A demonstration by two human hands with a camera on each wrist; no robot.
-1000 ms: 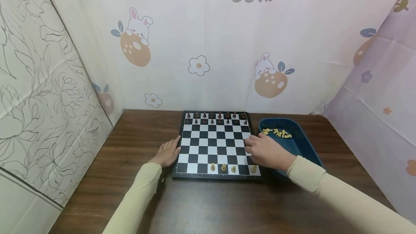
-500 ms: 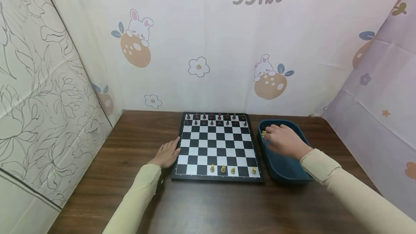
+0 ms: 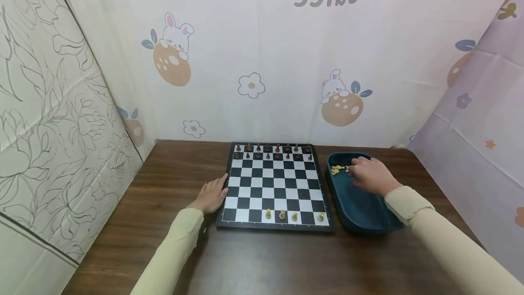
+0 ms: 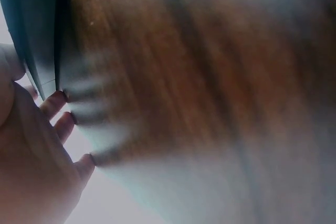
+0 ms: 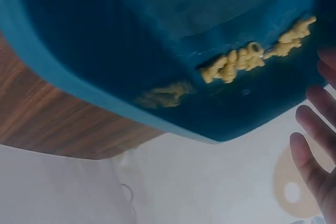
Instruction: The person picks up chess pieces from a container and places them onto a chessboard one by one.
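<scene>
A black-and-white chessboard (image 3: pixel 268 193) lies on the table. Two rows of dark chess pieces (image 3: pixel 268 155) stand along its far side, and several pale yellow pieces (image 3: pixel 282 215) stand in the nearest row. My left hand (image 3: pixel 209 195) rests at the board's left edge, its fingertips on the side of the board (image 4: pixel 39 19) in the left wrist view. Over the blue tray (image 3: pixel 360 211) is my right hand (image 3: pixel 372 175), beside a heap of pale yellow chess pieces (image 5: pixel 233 65). Its fingers are loosely extended in the right wrist view, with no piece visible in them.
The tray stands right beside the board's right edge, with raised walls. Brown wooden table (image 3: pixel 262 258) surrounds both. A printed curtain (image 3: pixel 286 113) hangs behind the table, and a patterned wall panel (image 3: pixel 73 117) rises at the left.
My right hand has left the board's right side, moved right over the tray, then shifted slightly further right, uncovering some yellow pieces. My left hand has stayed at the board's edge.
</scene>
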